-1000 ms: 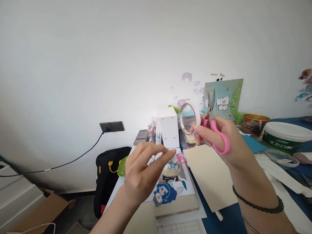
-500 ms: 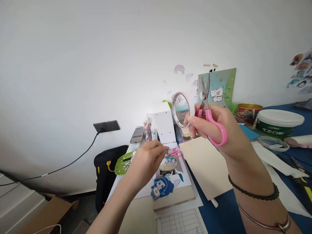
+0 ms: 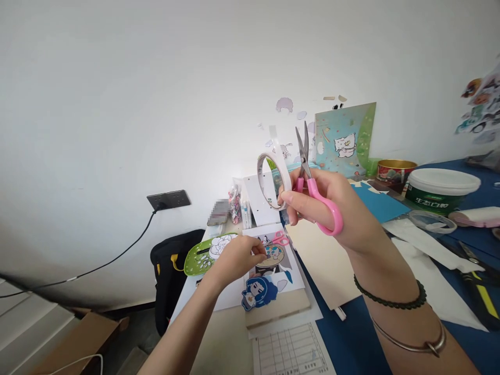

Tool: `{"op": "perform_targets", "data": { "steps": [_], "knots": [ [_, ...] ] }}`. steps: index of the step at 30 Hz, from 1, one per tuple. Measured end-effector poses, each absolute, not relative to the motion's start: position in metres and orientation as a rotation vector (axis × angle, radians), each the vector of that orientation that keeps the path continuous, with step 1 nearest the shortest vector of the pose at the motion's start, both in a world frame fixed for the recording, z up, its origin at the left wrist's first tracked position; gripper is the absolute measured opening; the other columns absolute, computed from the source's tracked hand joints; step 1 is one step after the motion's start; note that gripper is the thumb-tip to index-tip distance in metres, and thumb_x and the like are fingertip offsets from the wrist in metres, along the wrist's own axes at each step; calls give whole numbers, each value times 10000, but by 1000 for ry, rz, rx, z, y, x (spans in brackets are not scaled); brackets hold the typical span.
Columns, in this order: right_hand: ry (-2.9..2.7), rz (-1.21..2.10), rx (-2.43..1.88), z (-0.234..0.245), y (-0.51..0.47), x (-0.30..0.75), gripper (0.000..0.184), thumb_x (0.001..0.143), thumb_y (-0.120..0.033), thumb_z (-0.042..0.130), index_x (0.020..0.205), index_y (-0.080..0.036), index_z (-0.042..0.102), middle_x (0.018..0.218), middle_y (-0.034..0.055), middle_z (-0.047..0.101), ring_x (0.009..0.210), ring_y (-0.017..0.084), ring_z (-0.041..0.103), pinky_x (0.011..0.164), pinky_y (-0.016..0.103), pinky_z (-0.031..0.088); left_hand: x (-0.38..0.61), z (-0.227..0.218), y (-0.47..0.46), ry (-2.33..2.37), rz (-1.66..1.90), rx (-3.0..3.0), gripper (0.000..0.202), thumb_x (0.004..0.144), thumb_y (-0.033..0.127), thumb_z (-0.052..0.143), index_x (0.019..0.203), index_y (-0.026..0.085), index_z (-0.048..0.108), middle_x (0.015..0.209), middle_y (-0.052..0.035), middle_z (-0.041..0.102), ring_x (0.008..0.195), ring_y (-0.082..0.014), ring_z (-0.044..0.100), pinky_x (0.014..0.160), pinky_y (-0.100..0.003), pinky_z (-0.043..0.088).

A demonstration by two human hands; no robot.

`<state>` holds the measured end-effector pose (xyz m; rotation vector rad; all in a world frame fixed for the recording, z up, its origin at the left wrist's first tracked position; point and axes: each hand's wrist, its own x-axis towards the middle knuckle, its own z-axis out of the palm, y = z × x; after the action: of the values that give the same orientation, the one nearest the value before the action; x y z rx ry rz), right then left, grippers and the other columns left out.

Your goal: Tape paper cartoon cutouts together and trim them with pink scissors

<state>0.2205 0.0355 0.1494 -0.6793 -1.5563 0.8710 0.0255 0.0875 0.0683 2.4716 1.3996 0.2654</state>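
Observation:
My right hand (image 3: 324, 208) is raised above the desk, closed round pink-handled scissors (image 3: 312, 182) whose blades point up, and round a white roll of tape (image 3: 271, 179) held beside them. My left hand (image 3: 236, 258) reaches down to a printed sheet with cartoon figures (image 3: 269, 276). Its fingers are pinched together at a round picture on that sheet. What they pinch is too small to make out. A second, small pair of pink scissors (image 3: 280, 239) lies just beyond those fingertips.
A beige card (image 3: 324, 265) lies on the blue desk top (image 3: 351, 344). A green dish (image 3: 201, 255), a white box (image 3: 260, 200), a white tub (image 3: 439, 190), a tin (image 3: 394, 169) and pliers (image 3: 482, 289) stand around. A black bag (image 3: 172, 271) sits below a wall socket (image 3: 169, 199).
My left hand has moved down and away onto the cartoon sheet. My right hand has drifted left with the scissors and tape. The view has shifted slightly.

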Motion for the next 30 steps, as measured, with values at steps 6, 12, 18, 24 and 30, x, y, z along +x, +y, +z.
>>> {"op": "perform_targets", "data": {
  "steps": [6,12,18,24,30],
  "knots": [
    [-1598,822,-737,152,32,219,175,812,-196,585,675,-187,477,614,-42,503,577,98,517,555,244,426,28,54,93,1499,135,2461,195,761,239,514,676,196,685,668,-36,711,634,-202,623,537,-270,358],
    [-1622,824,-713,151,34,218,178,806,-219,595,672,-183,483,611,-46,499,559,86,488,533,235,394,30,51,93,1570,62,2475,190,750,188,532,760,217,720,773,-52,742,703,-224,647,592,-283,406],
    [-1635,819,-738,151,37,217,160,790,-208,597,670,-183,496,584,-50,481,554,92,474,518,239,359,22,56,100,1694,99,2528,275,834,222,447,906,184,710,910,-111,728,819,-262,642,661,-323,423],
    [-1630,809,-786,151,36,213,188,771,-180,588,631,-188,462,621,-46,491,582,94,459,534,235,369,31,51,102,1629,3,2608,243,812,142,480,839,202,714,850,-87,726,790,-252,651,638,-303,412],
    [-1624,837,-813,149,36,211,166,767,-189,589,654,-189,467,611,-60,478,548,83,448,530,229,366,31,44,104,1716,-160,2620,195,864,209,497,864,174,688,810,-89,701,795,-234,646,673,-331,460]
  ]
}}
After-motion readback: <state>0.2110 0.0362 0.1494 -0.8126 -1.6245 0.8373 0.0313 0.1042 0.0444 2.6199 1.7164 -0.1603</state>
